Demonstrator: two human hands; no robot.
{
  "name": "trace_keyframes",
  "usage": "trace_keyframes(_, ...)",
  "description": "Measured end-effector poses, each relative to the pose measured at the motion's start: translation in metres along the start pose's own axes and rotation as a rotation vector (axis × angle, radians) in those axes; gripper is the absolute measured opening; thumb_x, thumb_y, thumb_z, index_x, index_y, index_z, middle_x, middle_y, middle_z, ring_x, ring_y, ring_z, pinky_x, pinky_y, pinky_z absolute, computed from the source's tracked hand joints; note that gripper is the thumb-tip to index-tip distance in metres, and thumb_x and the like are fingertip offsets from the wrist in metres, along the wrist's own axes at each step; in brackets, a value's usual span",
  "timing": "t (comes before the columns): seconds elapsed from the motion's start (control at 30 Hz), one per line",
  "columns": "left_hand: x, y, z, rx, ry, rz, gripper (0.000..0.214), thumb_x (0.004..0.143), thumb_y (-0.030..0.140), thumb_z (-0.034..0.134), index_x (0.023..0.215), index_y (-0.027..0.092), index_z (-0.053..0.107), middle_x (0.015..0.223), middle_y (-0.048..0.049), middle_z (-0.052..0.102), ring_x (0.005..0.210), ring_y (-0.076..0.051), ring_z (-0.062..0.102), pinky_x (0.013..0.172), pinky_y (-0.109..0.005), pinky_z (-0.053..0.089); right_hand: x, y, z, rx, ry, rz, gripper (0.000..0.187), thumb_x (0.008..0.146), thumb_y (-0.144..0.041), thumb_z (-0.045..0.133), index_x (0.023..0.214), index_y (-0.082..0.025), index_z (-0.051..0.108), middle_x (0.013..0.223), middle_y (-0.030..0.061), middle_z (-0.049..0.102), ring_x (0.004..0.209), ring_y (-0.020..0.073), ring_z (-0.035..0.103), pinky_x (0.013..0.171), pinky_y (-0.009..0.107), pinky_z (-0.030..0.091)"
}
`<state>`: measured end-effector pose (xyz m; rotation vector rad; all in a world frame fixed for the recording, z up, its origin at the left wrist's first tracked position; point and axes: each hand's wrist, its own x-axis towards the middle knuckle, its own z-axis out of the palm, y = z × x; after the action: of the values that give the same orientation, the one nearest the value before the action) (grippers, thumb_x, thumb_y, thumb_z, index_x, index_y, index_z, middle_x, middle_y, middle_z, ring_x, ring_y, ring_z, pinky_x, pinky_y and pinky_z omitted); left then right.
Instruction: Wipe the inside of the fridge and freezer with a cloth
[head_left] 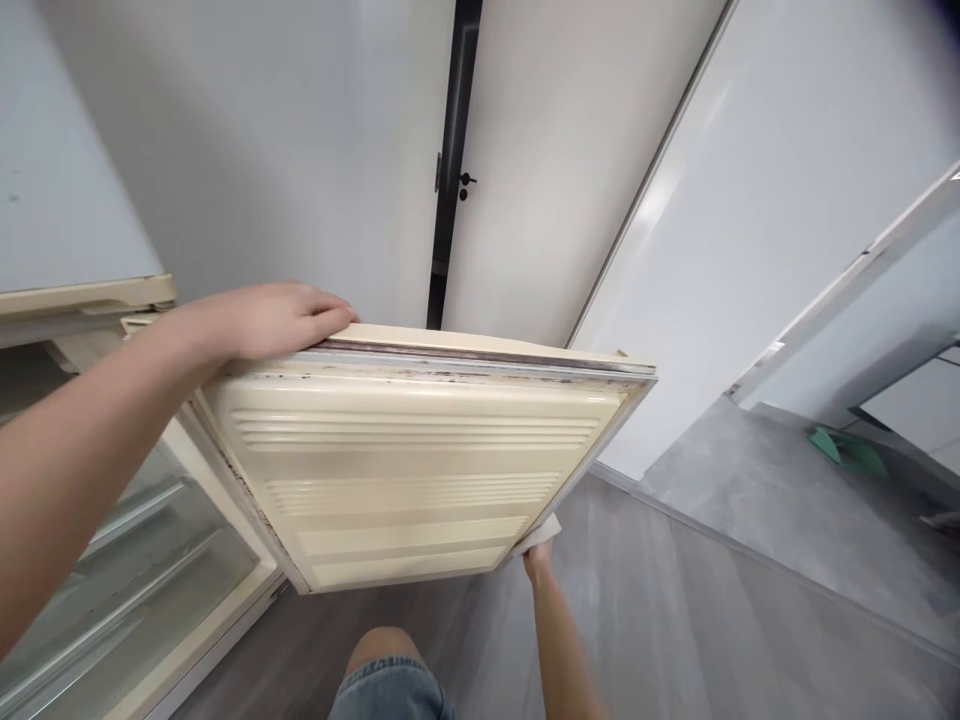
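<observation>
A cream fridge door point(420, 470) stands swung open in front of me, its ribbed inner side facing me. My left hand point(277, 318) rests on the door's top edge near the hinge side, fingers curled over it. My right hand point(536, 560) reaches up to the door's lower outer corner and presses a white cloth point(541, 535) against the edge; its fingers are mostly hidden behind the door. The gasket along the top shows dark grime.
The open fridge body point(127, 580) with glass shelves is at the left. A white door with a black handle point(466, 184) stands behind, white walls around. The floor point(675, 620) is grey; a green object point(844, 447) lies at the far right. My knee in denim shorts point(390, 680) shows below.
</observation>
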<state>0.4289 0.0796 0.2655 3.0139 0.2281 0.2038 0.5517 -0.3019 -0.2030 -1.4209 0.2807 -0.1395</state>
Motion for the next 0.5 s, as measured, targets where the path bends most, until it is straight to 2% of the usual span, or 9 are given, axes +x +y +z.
trace_keyframes(0.13, 0.003, -0.004, 0.001, 0.013, 0.017, 0.009, 0.049, 0.089, 0.054, 0.025, 0.107, 0.031, 0.064, 0.113, 0.0070, 0.067, 0.100, -0.018, 0.058, 0.095, -0.044, 0.044, 0.001, 0.049, -0.006, 0.024, 0.053, 0.202, 0.039, 0.053, -0.055, 0.047, 0.075, -0.023, 0.054, 0.068, 0.0017, 0.063, 0.076, 0.0229, 0.062, 0.069, 0.039, 0.053)
trace_keyframes(0.23, 0.003, -0.005, 0.002, 0.030, 0.031, 0.024, 0.048, 0.088, 0.055, 0.026, 0.105, 0.032, 0.065, 0.107, 0.0097, 0.068, 0.095, -0.016, 0.060, 0.094, -0.043, 0.045, 0.001, 0.078, -0.014, 0.013, 0.095, 0.318, 0.037, 0.052, -0.052, 0.047, 0.074, -0.023, 0.052, 0.071, 0.0019, 0.062, 0.081, 0.0235, 0.059, 0.070, 0.038, 0.050)
trace_keyframes(0.33, 0.003, -0.007, 0.003, 0.048, 0.054, 0.039, 0.053, 0.087, 0.058, 0.025, 0.105, 0.031, 0.066, 0.103, 0.0120, 0.068, 0.094, -0.015, 0.060, 0.095, -0.045, 0.045, -0.002, 0.103, -0.025, -0.019, 0.114, 0.422, 0.030, 0.048, -0.044, 0.053, 0.069, -0.023, 0.051, 0.069, 0.0023, 0.060, 0.078, 0.0236, 0.056, 0.064, 0.036, 0.048)
trace_keyframes(0.43, 0.004, -0.009, 0.004, 0.076, 0.061, -0.001, 0.059, 0.085, 0.060, 0.025, 0.101, 0.024, 0.068, 0.090, 0.0118, 0.069, 0.088, -0.014, 0.061, 0.093, -0.043, 0.046, -0.006, 0.124, -0.030, -0.014, 0.111, 0.470, 0.025, 0.044, -0.039, 0.054, 0.063, -0.024, 0.045, 0.063, 0.0000, 0.055, 0.067, 0.0207, 0.053, 0.057, 0.035, 0.045)
trace_keyframes(0.5, 0.005, -0.010, 0.004, 0.115, 0.067, -0.046, 0.063, 0.083, 0.062, 0.024, 0.097, 0.020, 0.070, 0.083, 0.0124, 0.069, 0.083, -0.011, 0.062, 0.090, -0.036, 0.047, -0.006, 0.135, -0.024, 0.037, 0.083, 0.443, 0.026, 0.046, -0.043, 0.052, 0.061, -0.024, 0.043, 0.062, -0.0012, 0.054, 0.062, 0.0198, 0.052, 0.055, 0.036, 0.044)
